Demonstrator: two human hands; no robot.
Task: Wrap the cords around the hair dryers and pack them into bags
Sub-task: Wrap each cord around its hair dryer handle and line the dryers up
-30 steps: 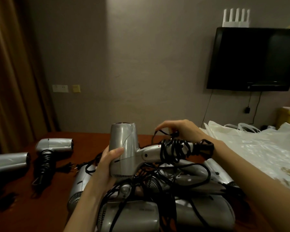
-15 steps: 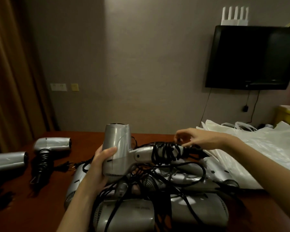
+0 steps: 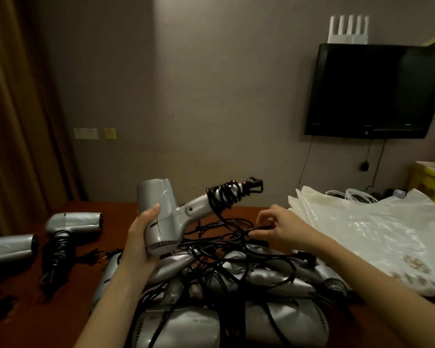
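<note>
Left hand [image 3: 142, 243] grips silver hair dryer [image 3: 161, 217] by barrel, raised above pile of dryers [image 3: 236, 297]; barrel near upright, grille end down, nozzle end up; handle slants up toward right, black cord [image 3: 224, 197] coiled round its far end; loose cord trails down into tangle; right hand [image 3: 278, 228] low beside tangle, fingers curled, pinching black plug; plastic bags [image 3: 362, 237] on table [image 3: 23, 317] at right; two wrapped dryers [image 3: 72, 223] lie at left.

Dryer pile [image 3: 236, 285] blocks centre — tabletop [image 3: 86, 285] left open — bags [image 3: 362, 234] crowd right.
</note>
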